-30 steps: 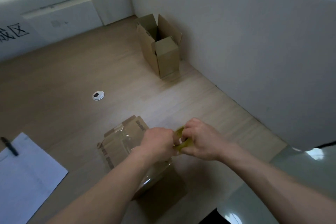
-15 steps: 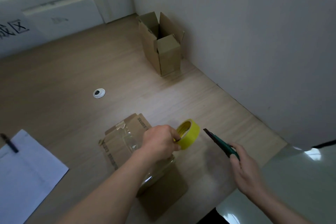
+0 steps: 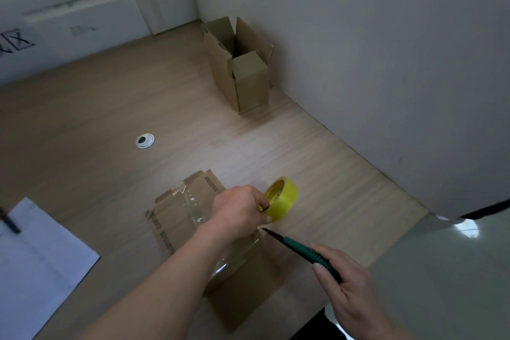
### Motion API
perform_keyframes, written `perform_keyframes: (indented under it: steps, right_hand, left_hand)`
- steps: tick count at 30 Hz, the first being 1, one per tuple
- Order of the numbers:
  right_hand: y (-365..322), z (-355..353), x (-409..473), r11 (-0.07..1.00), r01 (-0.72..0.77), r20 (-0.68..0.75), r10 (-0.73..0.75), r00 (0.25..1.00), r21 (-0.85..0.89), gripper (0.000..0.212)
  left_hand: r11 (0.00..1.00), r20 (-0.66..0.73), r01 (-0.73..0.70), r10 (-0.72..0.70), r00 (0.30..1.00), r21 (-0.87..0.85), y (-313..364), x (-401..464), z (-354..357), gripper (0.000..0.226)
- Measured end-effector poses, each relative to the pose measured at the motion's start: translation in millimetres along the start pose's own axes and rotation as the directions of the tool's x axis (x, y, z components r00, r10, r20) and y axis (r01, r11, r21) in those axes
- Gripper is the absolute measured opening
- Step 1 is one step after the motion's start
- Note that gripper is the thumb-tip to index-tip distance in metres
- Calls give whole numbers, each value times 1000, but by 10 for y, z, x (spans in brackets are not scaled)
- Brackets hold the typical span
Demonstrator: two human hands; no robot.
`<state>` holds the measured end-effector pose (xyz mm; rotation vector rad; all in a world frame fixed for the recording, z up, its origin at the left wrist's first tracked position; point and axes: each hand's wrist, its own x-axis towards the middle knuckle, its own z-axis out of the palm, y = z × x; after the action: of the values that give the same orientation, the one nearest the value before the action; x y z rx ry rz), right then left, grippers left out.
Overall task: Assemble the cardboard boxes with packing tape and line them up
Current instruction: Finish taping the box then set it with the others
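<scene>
- Fingers [image 3: 263, 203] of the left hand [image 3: 238, 211] curl through the core of the yellow packing-tape roll [image 3: 283, 199], with the thumb on its outer face, so the roll is grasped and held upright on edge, just beyond the near cardboard box [image 3: 182, 218].
- Right hand [image 3: 349, 288] grips a green-handled utility knife [image 3: 300, 248]; the fingers wrap the handle and the thumb lies along its top.
- Its dark blade points up and left, the tip near the base of the left hand and just below the tape roll; whether it touches the tape cannot be told.
- That near box sits on the wooden table [image 3: 96, 124] under the left forearm, its flaps closed, with a strip of clear tape [image 3: 193, 207] running glossy and wrinkled across the top seam.
- Printed dark lettering runs along two edges of the box's top.
- A second cardboard box [image 3: 240, 74] stands upright well apart at the far side of the table, close to the white partition [image 3: 386, 63], its top flaps open.
- A round white cable grommet [image 3: 145, 141] is set into the table between the two boxes, off to the left.
- White paper [image 3: 36, 265] lies at the table's near left corner, with a dark pen [image 3: 9, 222] resting at its far edge.
</scene>
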<state>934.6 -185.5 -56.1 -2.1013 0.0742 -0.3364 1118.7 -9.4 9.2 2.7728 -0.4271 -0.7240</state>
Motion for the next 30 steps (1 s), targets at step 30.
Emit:
perform_keyframes:
  steps: [30]
  right_hand:
    - [157,-4,1074,869,159,121,-115,986,-468,67]
  left_hand:
    - [989,-70,47,-58,996,-138,-26,18,-30,29]
